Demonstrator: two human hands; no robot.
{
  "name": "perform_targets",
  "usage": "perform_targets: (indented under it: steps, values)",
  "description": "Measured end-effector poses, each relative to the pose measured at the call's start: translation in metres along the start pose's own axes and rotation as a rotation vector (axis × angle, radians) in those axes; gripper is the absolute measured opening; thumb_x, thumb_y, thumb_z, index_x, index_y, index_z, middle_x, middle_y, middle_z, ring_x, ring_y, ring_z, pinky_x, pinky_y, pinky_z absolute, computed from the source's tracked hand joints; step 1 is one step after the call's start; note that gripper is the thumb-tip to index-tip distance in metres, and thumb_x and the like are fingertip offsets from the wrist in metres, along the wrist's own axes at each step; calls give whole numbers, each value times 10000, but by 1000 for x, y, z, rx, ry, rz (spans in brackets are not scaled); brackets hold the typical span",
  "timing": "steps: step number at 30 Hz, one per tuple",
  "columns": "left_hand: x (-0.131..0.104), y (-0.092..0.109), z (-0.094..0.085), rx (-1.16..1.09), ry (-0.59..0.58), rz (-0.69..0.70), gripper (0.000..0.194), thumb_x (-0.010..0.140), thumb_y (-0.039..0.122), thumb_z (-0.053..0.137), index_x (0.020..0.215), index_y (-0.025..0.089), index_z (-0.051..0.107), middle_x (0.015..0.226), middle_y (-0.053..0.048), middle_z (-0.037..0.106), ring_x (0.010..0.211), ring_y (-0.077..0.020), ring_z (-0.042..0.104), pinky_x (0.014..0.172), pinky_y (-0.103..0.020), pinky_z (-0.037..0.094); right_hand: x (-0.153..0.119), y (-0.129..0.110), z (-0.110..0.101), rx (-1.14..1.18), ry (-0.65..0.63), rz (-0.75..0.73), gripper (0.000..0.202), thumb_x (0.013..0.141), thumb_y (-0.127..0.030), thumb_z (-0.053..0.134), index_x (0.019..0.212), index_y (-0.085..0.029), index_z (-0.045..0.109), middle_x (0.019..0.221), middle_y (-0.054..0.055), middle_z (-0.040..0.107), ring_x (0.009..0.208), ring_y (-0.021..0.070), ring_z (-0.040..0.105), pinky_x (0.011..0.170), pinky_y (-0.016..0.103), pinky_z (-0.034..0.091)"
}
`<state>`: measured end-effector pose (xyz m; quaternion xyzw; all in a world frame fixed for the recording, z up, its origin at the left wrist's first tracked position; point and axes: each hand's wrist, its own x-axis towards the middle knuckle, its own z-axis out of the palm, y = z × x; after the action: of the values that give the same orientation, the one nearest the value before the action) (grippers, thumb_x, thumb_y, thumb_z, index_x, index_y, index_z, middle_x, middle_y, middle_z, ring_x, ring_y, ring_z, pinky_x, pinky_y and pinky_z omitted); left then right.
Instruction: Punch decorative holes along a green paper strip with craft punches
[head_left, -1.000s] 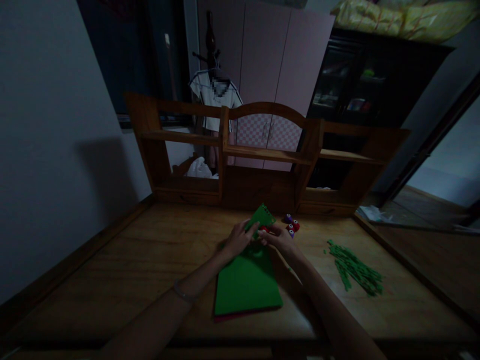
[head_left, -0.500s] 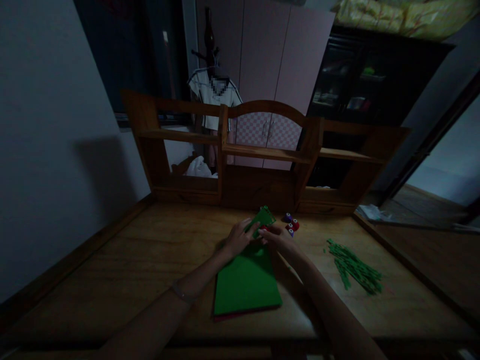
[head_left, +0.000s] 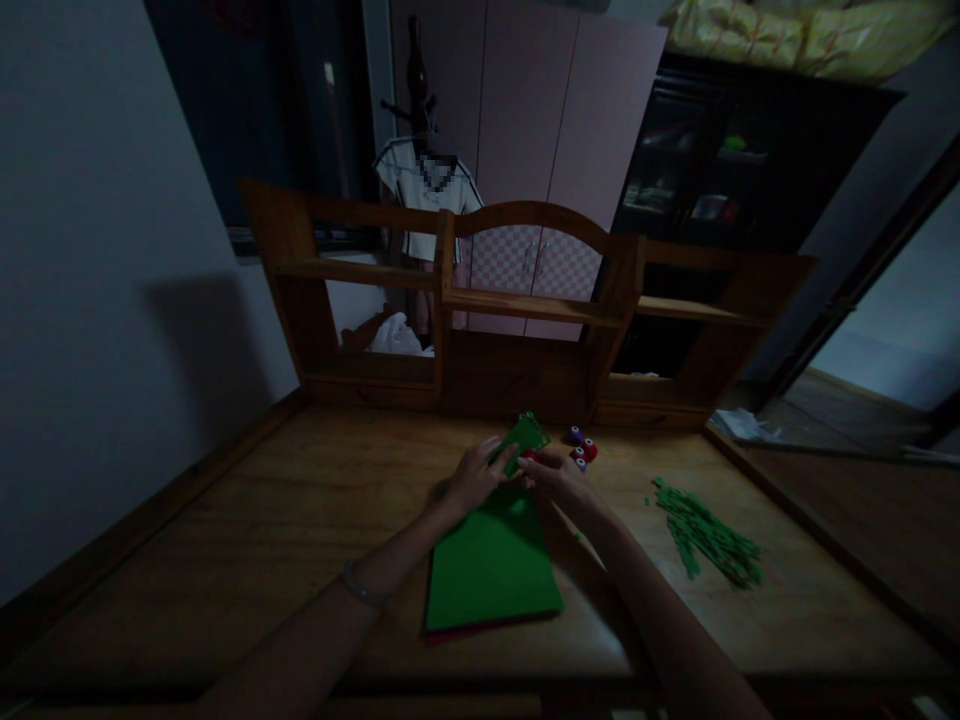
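Note:
My left hand [head_left: 478, 474] is closed on a small green card [head_left: 523, 437] whose far edge looks cut into small shapes. Against that card's near right side, the fingers of my right hand [head_left: 556, 474] pinch a small red object [head_left: 529, 456], mostly covered by them. Just below both hands lies a stack of green sheets [head_left: 493, 575], with a thin red edge showing underneath. Beyond my right hand sit several small round red and purple objects with white, eye-like spots, among them a purple one [head_left: 574, 436] and a red one [head_left: 589, 450].
A loose pile of thin green strips [head_left: 709, 535] lies right of my right arm on the wooden desk [head_left: 300, 520]. A tiny green bit [head_left: 577, 537] rests near my right forearm. A wooden shelf unit [head_left: 525, 310] stands along the desk's back edge.
Both hands stay almost in place, still on the green card and the red object. The tiny green bit by my right forearm shows more clearly now.

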<state>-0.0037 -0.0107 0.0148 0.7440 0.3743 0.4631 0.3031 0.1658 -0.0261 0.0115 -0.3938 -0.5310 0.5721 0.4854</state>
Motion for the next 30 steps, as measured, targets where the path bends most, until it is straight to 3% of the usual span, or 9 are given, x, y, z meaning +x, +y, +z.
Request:
perform_targets:
  steps: [10, 23, 30]
  values:
    - [0, 1, 0, 2, 12, -14, 402, 885, 477, 396, 870, 154, 635, 842, -58, 627, 774, -168, 556, 681, -244, 407, -2, -4, 2, 46, -10, 8, 352, 619, -327, 763, 909, -164, 647, 840, 30, 639, 650, 117, 570, 647, 253, 451]
    - [0, 3, 1, 11, 55, -60, 372, 857, 471, 439, 824, 161, 643, 836, -59, 634, 807, -182, 566, 717, -257, 418, -8, -11, 8, 77, 34, 18, 412, 585, -318, 780, 949, -200, 628, 919, 41, 653, 821, 189, 632, 775, 331, 491]
    - [-1, 7, 1, -32, 56, -97, 347, 823, 477, 492, 808, 170, 652, 766, -48, 635, 751, -183, 573, 658, -256, 425, -9, -13, 8, 75, -15, 40, 431, 629, -344, 758, 1007, -199, 611, 937, 47, 648, 761, 171, 623, 676, 285, 472]
